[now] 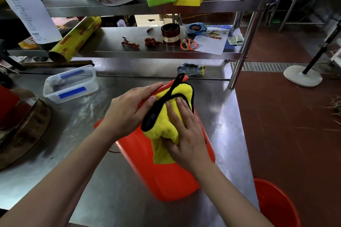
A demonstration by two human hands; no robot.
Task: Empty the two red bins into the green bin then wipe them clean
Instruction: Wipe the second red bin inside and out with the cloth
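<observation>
head view: the red bin (162, 175) lies on the steel table (103, 180), long axis running away from the person — left hand (127, 110) steadies its far-left edge, right hand (186, 134) presses the yellow cloth (166, 125) flat-fingered on top.

A glossy red plastic bin (147, 162) lies tipped on its side under both hands, its far edge beneath the left hand (129, 110), a crumpled yellow microfibre cloth with black trim (166, 120) pressed onto it beneath the right hand (186, 134), while a second red plastic bin (276, 206) stands on the floor, right of the right forearm.
</observation>
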